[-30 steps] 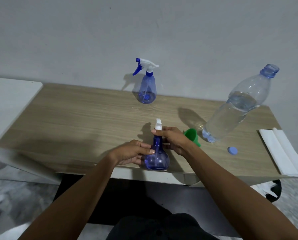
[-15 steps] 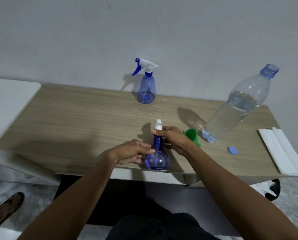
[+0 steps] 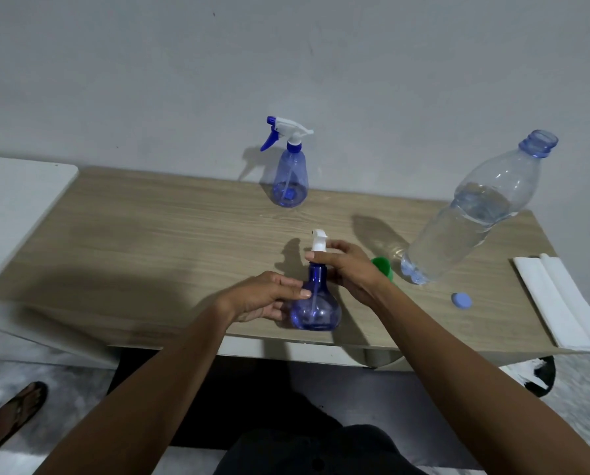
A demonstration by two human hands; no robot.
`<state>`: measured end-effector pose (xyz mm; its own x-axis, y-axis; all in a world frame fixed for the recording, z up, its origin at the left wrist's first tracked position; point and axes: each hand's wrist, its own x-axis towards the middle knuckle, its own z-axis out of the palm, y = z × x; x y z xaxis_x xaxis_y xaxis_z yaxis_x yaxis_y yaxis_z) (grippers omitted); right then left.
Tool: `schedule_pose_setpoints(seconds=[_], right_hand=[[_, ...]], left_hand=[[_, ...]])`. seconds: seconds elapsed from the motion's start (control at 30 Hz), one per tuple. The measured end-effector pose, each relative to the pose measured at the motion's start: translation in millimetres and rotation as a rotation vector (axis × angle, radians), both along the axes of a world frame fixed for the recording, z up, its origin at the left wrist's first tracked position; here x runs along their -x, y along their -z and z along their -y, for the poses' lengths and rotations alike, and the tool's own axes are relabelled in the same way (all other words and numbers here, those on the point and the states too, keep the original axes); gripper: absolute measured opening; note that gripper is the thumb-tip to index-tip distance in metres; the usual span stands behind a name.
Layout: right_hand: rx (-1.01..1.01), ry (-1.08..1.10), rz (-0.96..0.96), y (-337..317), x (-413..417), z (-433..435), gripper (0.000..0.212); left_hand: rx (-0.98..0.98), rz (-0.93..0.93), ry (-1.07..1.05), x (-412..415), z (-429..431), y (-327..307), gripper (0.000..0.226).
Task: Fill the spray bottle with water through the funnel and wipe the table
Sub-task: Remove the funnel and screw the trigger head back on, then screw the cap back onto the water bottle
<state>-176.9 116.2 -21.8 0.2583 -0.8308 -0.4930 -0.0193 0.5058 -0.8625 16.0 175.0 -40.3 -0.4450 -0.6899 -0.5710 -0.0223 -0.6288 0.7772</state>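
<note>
A round blue spray bottle [image 3: 315, 310] stands near the front edge of the wooden table [image 3: 149, 241]. My left hand [image 3: 266, 296] grips its body from the left. My right hand [image 3: 346, 269] holds its white spray head [image 3: 318, 240] at the neck. The green funnel [image 3: 384, 267] lies just right of my right hand, partly hidden by it. A large clear water bottle [image 3: 471, 217], uncapped and partly full, stands at the right. A folded white cloth [image 3: 557, 299] lies at the table's right end.
A second blue spray bottle [image 3: 290, 180] with a blue trigger stands at the back by the wall. A blue cap [image 3: 461, 299] lies near the front right. A white surface [image 3: 9, 207] adjoins the table on the left. A sandalled foot [image 3: 9, 418] is on the floor.
Both hands stay on the near spray bottle with barely any movement. A sandalled foot has come into view on the floor at the lower left.
</note>
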Motion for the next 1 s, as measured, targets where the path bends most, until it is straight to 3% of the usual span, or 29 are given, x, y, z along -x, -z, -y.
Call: schedule_pose_setpoints(seconds=[0.2, 0.37, 0.7, 1.0], right_hand=[[0.190, 0.113, 0.003, -35, 7, 44, 0.024], [0.423, 0.130, -0.122, -46, 8, 89, 0.017], [0.531, 0.249, -0.169, 9, 10, 157, 0.037], [0.536, 0.230, -0.438, 34, 14, 167, 0.034]], left_hand=[[0.092, -0.008, -0.087, 8, 39, -19, 0.043], [0.285, 0.118, -0.319, 36, 93, -26, 0.041], [0.536, 0.442, -0.597, 74, 174, 28, 0.040], [0.688, 0.599, -0.619, 83, 182, 28, 0.038]])
